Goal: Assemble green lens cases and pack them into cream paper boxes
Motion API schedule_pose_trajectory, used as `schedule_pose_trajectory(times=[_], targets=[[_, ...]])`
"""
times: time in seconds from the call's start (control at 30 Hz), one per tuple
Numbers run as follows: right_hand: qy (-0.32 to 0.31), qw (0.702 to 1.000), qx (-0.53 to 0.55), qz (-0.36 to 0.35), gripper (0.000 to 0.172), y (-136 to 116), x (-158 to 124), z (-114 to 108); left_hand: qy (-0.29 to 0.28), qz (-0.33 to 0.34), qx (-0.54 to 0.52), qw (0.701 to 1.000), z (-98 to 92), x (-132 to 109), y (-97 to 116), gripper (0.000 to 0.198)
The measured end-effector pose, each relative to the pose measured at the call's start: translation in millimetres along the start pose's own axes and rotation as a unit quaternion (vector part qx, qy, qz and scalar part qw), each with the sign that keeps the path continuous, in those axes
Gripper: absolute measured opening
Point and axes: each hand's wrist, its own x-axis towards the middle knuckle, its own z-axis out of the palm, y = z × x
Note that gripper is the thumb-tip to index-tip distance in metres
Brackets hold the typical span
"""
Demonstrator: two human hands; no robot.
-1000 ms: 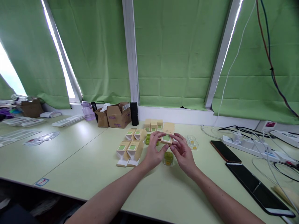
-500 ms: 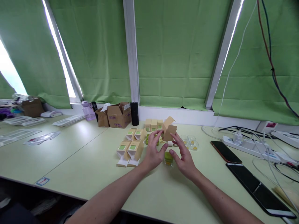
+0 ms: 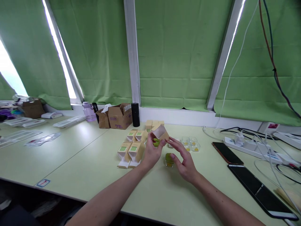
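Observation:
My left hand (image 3: 151,152) holds a small tan carton (image 3: 160,133) tilted, with its open end showing. My right hand (image 3: 183,157) hovers just to the right of it, fingers spread and curled, holding nothing, right above a small green jar (image 3: 168,159) standing on the pale green table (image 3: 77,153). More tan cartons with green labels (image 3: 131,150) lie in a group to the left of my left hand, and a few stand upright behind it (image 3: 150,124). Small clear cups with yellow contents (image 3: 191,143) sit to the right.
Two brown cardboard boxes (image 3: 116,116), a black cylinder (image 3: 135,114) and a purple bottle (image 3: 88,111) stand by the window sill. Two phones (image 3: 227,153) and a power strip with cables (image 3: 249,142) lie at right. Plastic trays (image 3: 21,135) lie at far left.
The carton was held in both hands; the right hand let go and dropped lower toward the green jar. My left hand has turned the carton so its open end faces out.

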Motion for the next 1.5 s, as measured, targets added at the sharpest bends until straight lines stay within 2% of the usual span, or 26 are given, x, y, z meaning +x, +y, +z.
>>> schedule_pose_trajectory(times=[0.1,0.17,0.37,0.47,0.67,0.77,1.0,1.1,1.27,1.4,1.5], targets=[[0.028,0.997,-0.067,0.023,0.025,6,1,-2,0.010,-0.031,-0.019,0.999,-2.8,5,-3,0.047],[0.024,0.990,-0.128,0.045,0.016,9,3,-4,0.013,-0.052,-0.025,0.998,-5.4,8,-8,0.048],[-0.128,0.937,-0.316,0.071,0.022,6,7,-5,0.015,-0.107,-0.013,0.994,-10.2,19,-25,0.042],[-0.158,0.911,-0.364,0.109,0.023,3,9,-7,-0.009,-0.122,0.028,0.992,-11.1,20,-24,0.040],[-0.149,0.873,-0.426,0.185,0.024,7,16,-17,-0.124,-0.123,0.094,0.980,-10.4,16,-10,0.035],[-0.148,0.861,-0.438,0.211,0.024,10,17,-19,-0.162,-0.116,0.113,0.973,-8.8,13,-7,0.042],[-0.154,0.859,-0.431,0.229,0.025,12,18,-18,-0.193,-0.122,0.136,0.964,-7.7,7,-10,0.059],[-0.156,0.858,-0.429,0.237,0.025,12,18,-18,-0.183,-0.106,0.117,0.970,-7.9,6,-7,0.063],[-0.152,0.857,-0.432,0.237,0.023,10,18,-19,-0.116,-0.032,0.038,0.992,-10.3,7,0,0.032],[-0.156,0.856,-0.429,0.243,0.023,9,19,-19,-0.127,-0.010,0.028,0.991,-12.1,7,0,0.006],[-0.158,0.856,-0.430,0.241,0.023,10,19,-18,-0.136,-0.021,0.030,0.990,-10.0,8,-2,0.009]])
